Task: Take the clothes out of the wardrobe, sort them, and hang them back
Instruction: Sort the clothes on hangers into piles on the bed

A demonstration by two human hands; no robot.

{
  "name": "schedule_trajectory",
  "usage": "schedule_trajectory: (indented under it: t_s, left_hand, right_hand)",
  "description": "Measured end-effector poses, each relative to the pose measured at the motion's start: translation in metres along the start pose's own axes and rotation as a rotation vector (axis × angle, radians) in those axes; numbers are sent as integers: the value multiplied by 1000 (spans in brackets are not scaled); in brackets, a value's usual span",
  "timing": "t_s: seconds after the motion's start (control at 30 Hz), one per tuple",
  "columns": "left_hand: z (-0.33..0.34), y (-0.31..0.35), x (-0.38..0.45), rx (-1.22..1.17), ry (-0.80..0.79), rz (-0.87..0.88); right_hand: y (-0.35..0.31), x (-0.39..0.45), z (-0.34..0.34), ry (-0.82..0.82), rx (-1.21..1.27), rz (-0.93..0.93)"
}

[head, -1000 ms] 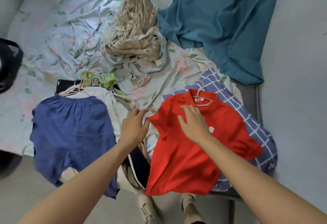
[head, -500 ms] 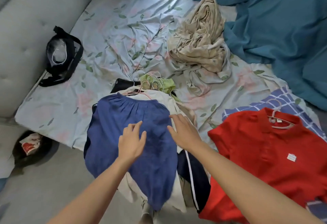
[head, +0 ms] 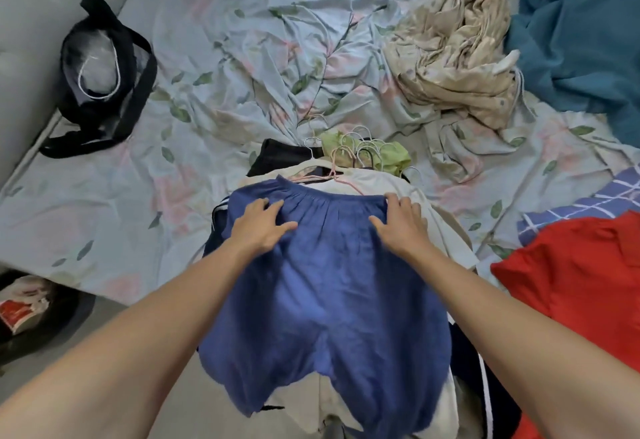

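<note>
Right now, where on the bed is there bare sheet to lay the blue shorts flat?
Best patch: bare floral sheet between the black bag and the clothes pile under the blue shorts. A second, creased patch lies behind the hangers, left of the beige bundle. Crowded on the right: red shirt, checked cloth, teal fabric.

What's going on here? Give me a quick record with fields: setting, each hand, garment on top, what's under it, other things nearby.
setting: bed with floral sheet
left hand: fingers spread, resting on blue shorts near waistband
right hand: fingers spread at waistband's right end
under shorts: cream garment on a pile with hangers
right of pile: red shirt
far left: black bag
</note>
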State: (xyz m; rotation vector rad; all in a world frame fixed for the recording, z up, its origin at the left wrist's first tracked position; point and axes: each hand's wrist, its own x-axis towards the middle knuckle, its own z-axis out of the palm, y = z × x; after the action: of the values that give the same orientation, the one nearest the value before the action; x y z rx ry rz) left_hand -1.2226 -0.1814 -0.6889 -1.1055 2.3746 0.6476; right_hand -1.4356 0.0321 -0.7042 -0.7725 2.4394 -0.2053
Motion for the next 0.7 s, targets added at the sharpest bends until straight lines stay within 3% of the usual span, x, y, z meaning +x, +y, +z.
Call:
schedule_trajectory:
  t_s: [0.2,0.33,0.53,0.7]
  left_hand:
    - [9,-8,-11,45,16,70]
    - [-2,-8,-26,17,54,90]
    - [-48,12,-70,-156,362,199]
    - [-100,34,-143,-216,323,260]
  right_hand:
    - [-11,-2,4,-29,190,80]
    - [-17,-27,-10,83,193,44]
    - [-44,-99,-61,256,316,-53]
    - [-50,-190,-110,287,416,-117]
